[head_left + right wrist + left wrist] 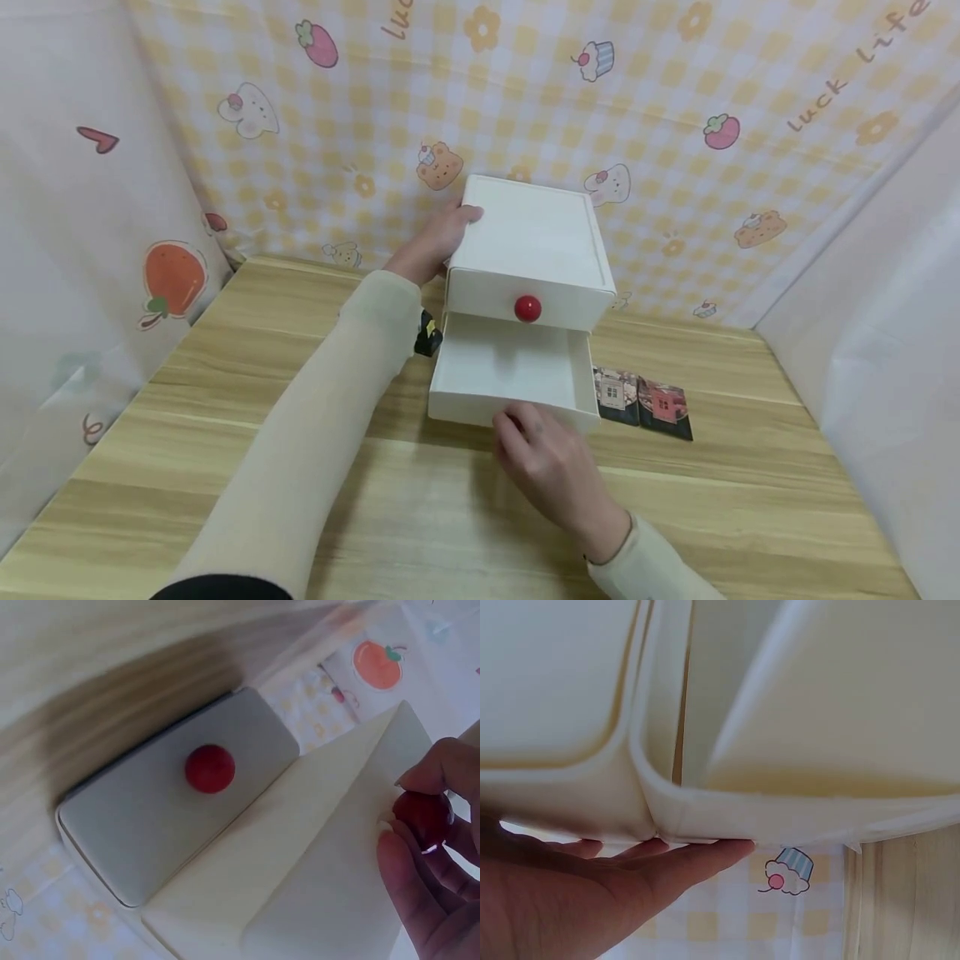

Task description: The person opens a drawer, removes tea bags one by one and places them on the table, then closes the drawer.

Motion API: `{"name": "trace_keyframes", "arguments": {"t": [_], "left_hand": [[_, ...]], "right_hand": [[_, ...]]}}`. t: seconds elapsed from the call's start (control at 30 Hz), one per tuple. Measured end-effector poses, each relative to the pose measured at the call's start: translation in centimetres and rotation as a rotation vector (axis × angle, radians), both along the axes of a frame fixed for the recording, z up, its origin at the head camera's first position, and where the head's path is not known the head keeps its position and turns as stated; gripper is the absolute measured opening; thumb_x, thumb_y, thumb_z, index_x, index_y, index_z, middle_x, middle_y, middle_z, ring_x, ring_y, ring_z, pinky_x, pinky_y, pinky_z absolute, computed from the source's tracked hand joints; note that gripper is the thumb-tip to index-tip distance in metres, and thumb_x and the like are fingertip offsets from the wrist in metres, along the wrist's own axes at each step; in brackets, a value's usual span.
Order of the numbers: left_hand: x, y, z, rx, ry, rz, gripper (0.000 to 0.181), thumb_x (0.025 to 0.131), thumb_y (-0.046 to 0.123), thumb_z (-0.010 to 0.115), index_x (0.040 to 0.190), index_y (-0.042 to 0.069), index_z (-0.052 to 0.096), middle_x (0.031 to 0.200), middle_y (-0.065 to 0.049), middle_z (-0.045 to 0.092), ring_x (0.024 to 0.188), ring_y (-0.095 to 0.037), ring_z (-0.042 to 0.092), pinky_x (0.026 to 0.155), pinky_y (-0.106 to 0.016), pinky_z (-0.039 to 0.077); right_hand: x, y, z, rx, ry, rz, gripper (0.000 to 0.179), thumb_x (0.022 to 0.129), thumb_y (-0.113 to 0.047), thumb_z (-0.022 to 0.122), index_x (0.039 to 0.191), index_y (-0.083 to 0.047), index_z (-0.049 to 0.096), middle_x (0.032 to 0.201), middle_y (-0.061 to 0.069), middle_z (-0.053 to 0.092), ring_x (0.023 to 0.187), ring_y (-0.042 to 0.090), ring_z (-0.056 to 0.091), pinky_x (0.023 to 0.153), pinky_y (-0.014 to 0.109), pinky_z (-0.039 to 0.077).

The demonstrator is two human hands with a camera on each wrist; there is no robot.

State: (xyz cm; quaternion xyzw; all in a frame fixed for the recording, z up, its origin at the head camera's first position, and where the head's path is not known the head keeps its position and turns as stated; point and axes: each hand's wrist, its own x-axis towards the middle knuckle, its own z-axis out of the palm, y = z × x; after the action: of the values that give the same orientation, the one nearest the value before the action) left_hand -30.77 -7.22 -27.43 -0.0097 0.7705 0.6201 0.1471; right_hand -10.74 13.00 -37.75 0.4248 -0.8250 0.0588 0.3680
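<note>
A white two-drawer box (532,233) stands on the wooden table. The upper drawer is closed and has a round red knob (528,308) on its front. Below it, the lower drawer (459,405) is pulled out, its pale inside showing. My right hand (551,467) pinches the lower drawer's red knob (424,820) between thumb and fingers, as the right wrist view shows. My left hand (442,237) rests at the box's left side, thumb on the top edge. In the left wrist view its straight fingers (697,862) lie against the side wall.
Two dark printed packets (617,396) lie beside the drawer on the right. A black and yellow item (428,333) is partly hidden behind the left forearm. A checked cloth (360,100) hangs behind the table, with white cloth (67,250) at the sides.
</note>
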Motion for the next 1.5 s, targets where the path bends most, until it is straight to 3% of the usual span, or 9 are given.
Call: {"name": "trace_keyframes", "arguments": {"t": [0.17, 0.43, 0.63, 1.5], "left_hand": [[-0.1, 0.1, 0.0, -0.014, 0.002, -0.006, 0.06, 0.109, 0.043, 0.032, 0.163, 0.031, 0.01, 0.158, -0.008, 0.039, 0.137, -0.03, 0.048, 0.109, -0.056, 0.046], [-0.3, 0.0, 0.0, -0.005, 0.0, -0.004, 0.061, 0.108, 0.044, 0.032, 0.163, 0.03, 0.01, 0.155, -0.009, 0.041, 0.135, -0.031, 0.049, 0.107, -0.054, 0.046], [-0.3, 0.0, 0.1, -0.013, -0.001, -0.005, 0.06, 0.109, 0.044, 0.032, 0.163, 0.03, 0.011, 0.155, -0.008, 0.042, 0.134, -0.03, 0.051, 0.106, -0.054, 0.048], [-0.2, 0.1, 0.0, 0.017, 0.008, 0.014, 0.058, 0.109, 0.04, 0.033, 0.163, 0.028, 0.016, 0.152, -0.01, 0.045, 0.132, -0.03, 0.053, 0.104, -0.051, 0.05]], "right_hand": [[-1.3, -0.3, 0.1, -0.013, -0.049, -0.065, 0.016, 0.075, -0.002, 0.078, 0.09, -0.005, 0.074, 0.09, 0.009, 0.067, 0.067, 0.015, 0.065, 0.058, 0.023, 0.057], [-3.2, -0.6, 0.1, -0.091, -0.121, -0.111, 0.018, 0.074, -0.002, 0.082, 0.09, -0.007, 0.074, 0.088, 0.006, 0.063, 0.068, 0.016, 0.063, 0.058, 0.023, 0.057], [-4.0, -0.9, 0.1, -0.138, -0.128, -0.135, 0.019, 0.071, 0.0, 0.082, 0.087, -0.007, 0.073, 0.085, 0.006, 0.062, 0.065, 0.016, 0.062, 0.055, 0.024, 0.055], [-7.1, -1.3, -0.2, -0.154, -0.189, -0.215, 0.018, 0.075, -0.005, 0.084, 0.09, -0.007, 0.074, 0.087, 0.006, 0.065, 0.065, 0.015, 0.064, 0.06, 0.025, 0.058]]}}
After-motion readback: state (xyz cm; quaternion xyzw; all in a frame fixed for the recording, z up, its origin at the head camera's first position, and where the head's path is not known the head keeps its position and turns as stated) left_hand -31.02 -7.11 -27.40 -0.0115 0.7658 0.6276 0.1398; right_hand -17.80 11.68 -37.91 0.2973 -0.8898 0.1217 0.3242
